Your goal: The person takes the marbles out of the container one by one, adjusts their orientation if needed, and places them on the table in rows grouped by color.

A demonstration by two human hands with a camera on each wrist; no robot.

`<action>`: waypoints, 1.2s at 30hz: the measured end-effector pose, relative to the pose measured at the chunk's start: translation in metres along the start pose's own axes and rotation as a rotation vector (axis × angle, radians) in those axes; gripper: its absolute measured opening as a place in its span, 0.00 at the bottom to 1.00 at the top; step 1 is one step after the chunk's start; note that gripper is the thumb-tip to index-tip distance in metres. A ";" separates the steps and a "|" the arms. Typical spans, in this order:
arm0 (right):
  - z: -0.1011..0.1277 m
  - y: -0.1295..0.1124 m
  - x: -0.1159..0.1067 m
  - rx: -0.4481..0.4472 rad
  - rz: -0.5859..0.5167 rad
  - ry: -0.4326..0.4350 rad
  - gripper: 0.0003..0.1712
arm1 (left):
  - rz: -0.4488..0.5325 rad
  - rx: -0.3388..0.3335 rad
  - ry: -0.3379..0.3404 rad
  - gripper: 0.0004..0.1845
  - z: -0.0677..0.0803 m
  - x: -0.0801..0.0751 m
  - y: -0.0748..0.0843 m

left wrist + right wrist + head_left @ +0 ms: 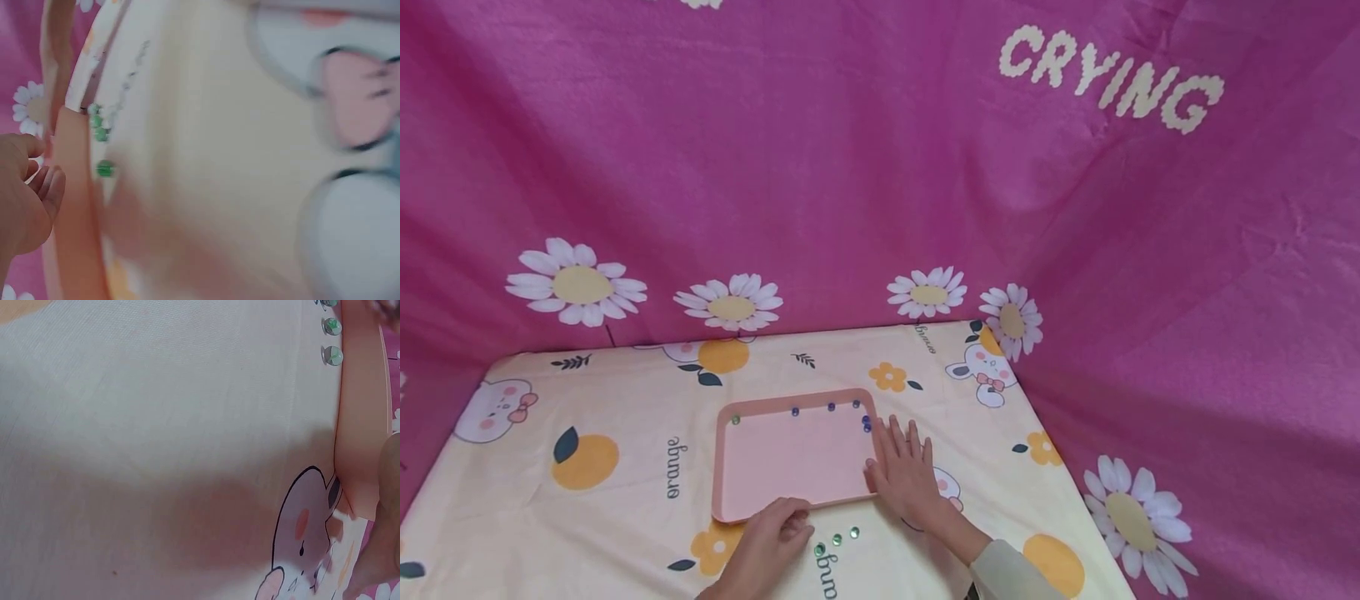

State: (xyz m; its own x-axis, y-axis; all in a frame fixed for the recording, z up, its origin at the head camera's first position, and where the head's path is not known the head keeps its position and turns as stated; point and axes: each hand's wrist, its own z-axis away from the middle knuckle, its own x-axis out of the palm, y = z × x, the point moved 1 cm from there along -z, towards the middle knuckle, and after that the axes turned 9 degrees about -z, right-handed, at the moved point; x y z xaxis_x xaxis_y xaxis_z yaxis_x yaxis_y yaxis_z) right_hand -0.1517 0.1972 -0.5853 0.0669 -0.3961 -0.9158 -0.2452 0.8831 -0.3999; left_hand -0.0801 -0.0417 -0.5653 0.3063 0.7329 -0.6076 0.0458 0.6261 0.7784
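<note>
A shallow pink tray [797, 467] lies on the patterned cloth. Inside it, a green marble [735, 420] sits in the far left corner, and several blue marbles [831, 407] are spread along the far wall and at the far right corner. My left hand [767, 537] holds the tray's near rim with bent fingers. On the right side, my right hand [910, 479] rests against the tray with straight, spread fingers, its thumb over the rim. Several green marbles [837, 540] lie on the cloth in front of the near wall, between my hands.
The table cloth [640, 533] carries printed oranges, flowers and rabbits. Magenta fabric [820, 167] with daisies hangs behind the table and on the right side.
</note>
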 end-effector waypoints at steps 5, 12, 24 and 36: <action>0.000 0.000 -0.001 0.007 0.004 0.000 0.39 | -0.028 0.146 0.076 0.14 -0.029 -0.007 0.016; 0.000 -0.001 -0.001 0.017 0.006 -0.007 0.39 | -0.041 0.194 0.124 0.17 -0.083 -0.003 0.028; -0.001 0.000 -0.002 0.020 0.017 -0.018 0.39 | 0.014 0.133 0.254 0.15 -0.149 0.022 0.021; -0.001 0.000 -0.002 0.039 -0.023 -0.030 0.39 | -0.141 0.134 0.222 0.14 -0.173 0.029 0.035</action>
State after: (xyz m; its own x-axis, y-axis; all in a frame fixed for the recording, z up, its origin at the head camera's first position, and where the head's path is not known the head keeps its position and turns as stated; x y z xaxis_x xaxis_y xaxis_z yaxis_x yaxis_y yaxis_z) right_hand -0.1530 0.1974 -0.5833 0.1008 -0.4090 -0.9069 -0.2055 0.8834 -0.4212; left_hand -0.2337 0.0476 -0.5829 0.0733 0.6908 -0.7193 0.2030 0.6958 0.6889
